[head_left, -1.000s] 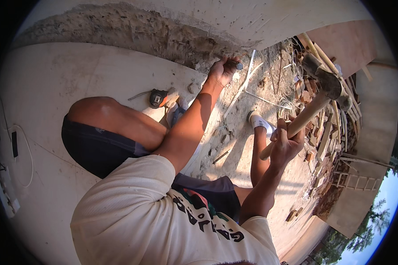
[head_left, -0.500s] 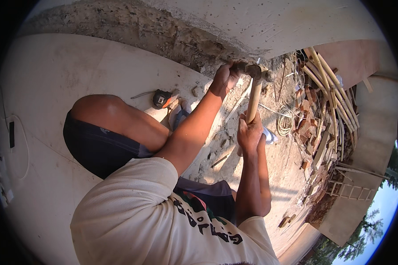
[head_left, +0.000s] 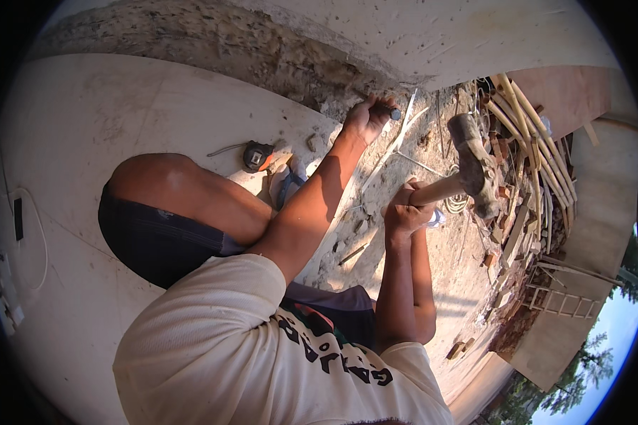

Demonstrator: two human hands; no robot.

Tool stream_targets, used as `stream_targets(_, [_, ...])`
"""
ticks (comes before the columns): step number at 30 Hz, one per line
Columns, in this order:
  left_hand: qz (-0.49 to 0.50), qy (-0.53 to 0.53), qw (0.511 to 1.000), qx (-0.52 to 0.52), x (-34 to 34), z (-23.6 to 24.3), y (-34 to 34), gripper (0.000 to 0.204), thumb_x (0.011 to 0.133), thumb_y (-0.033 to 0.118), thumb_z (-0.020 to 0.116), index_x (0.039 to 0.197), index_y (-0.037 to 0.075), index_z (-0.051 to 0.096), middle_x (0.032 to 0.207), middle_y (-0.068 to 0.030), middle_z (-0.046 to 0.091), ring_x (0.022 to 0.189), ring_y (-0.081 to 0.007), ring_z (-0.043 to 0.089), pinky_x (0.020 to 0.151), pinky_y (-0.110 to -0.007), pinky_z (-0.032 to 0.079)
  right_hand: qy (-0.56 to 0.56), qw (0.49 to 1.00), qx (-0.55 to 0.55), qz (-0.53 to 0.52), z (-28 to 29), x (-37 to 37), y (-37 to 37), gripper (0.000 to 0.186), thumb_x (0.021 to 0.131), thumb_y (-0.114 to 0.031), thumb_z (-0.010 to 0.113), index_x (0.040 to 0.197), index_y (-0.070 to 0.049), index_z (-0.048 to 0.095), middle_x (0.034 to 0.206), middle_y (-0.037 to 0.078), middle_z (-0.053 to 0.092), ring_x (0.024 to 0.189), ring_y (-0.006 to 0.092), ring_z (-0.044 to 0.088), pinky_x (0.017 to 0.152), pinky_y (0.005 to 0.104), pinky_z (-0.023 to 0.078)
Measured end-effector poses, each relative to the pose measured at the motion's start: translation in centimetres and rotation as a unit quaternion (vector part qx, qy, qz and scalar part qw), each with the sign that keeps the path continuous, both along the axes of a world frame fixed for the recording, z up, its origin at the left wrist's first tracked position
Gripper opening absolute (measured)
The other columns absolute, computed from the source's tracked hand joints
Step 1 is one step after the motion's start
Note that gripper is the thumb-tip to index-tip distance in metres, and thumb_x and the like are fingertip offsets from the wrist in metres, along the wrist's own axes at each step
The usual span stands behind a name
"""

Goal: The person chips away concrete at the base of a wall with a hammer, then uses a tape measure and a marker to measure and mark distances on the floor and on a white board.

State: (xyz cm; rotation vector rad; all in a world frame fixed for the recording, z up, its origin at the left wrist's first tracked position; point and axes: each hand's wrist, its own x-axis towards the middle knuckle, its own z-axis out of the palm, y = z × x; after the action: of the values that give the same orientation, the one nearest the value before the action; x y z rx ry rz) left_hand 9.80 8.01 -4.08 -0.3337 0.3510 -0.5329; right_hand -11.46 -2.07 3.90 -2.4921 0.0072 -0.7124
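My left hand (head_left: pixel 366 122) is closed round a metal chisel, whose round struck end (head_left: pixel 395 113) sticks out to the right of my fist. The chisel's other end is up against the rough broken strip (head_left: pixel 290 67) at the foot of the pale wall, though its tip is hard to make out. In my right hand (head_left: pixel 406 212) a hammer (head_left: pixel 475 167) is gripped by its wooden handle. Its worn steel head hangs well to the right of the chisel, not touching it.
A tape measure (head_left: pixel 257 156) lies on the pale sheet (head_left: pixel 85 113) by my left knee. Rubble and a white strip (head_left: pixel 393 149) lie below the wall. To the right are a coil of cord (head_left: pixel 458 201), broken bricks, a stack of bamboo poles (head_left: pixel 539 142) and a ladder (head_left: pixel 563 303).
The hammer head has swung away from the chisel, to the right and down, and its handle has tipped from upright to slanting right. My left hand holds the chisel in nearly the same spot.
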Motion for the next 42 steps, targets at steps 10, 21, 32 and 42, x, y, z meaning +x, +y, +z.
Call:
stream_targets(10, [0.003, -0.078, 0.997, 0.005, 0.0, -3.0, 1.7, 0.033, 0.101, 0.023, 0.04, 0.092, -0.005, 0.055, 0.087, -0.0199, 0.066, 0.085, -0.0327, 0.066, 0.08, -0.042, 0.059, -0.013, 0.951, 0.299, -0.084, 15.5, 0.2, 5.7, 0.022, 0.088, -0.002, 0.06, 0.108, 0.003, 0.052, 0.067, 0.003, 0.053, 0.048, 0.006, 0.044, 0.043, 0.02, 0.034])
stream_targets(21, [0.043, -0.123, 0.991, 0.013, 0.7, -3.3, 1.2, 0.038, 0.102, 0.024, 0.039, 0.098, -0.01, 0.056, 0.085, -0.0215, 0.067, 0.089, -0.0341, 0.067, 0.082, -0.043, 0.058, 0.214, 0.963, 0.08, -0.144, 0.5, 0.7, 6.1, 0.017, 0.08, -0.006, 0.063, 0.095, -0.003, 0.056, 0.077, 0.013, 0.063, 0.071, 0.0259, 0.064, 0.072, 0.0366, 0.051])
stream_targets(32, [-0.047, -0.077, 0.975, 0.202, -2.6, -0.5, 2.2, 0.031, 0.101, 0.025, 0.043, 0.085, 0.001, 0.054, 0.078, -0.0119, 0.062, 0.076, -0.0226, 0.065, 0.061, -0.03, 0.055, 0.076, 0.969, 0.217, -0.091, 7.9, -1.5, 4.3, 0.018, 0.082, 0.001, 0.061, 0.099, 0.0, 0.057, 0.073, 0.003, 0.056, 0.06, 0.0085, 0.052, 0.056, 0.0227, 0.042])
stream_targets(42, [-0.064, -0.168, 0.97, 0.163, -1.0, -2.5, 3.2, 0.036, 0.101, 0.028, 0.043, 0.086, -0.002, 0.057, 0.081, -0.0158, 0.066, 0.076, -0.0253, 0.067, 0.054, -0.03, 0.053, 0.025, 0.923, 0.351, -0.156, 12.1, -1.8, 7.2, 0.018, 0.083, 0.005, 0.06, 0.1, 0.003, 0.054, 0.065, 0.003, 0.051, 0.046, 0.0061, 0.045, 0.041, 0.021, 0.037])
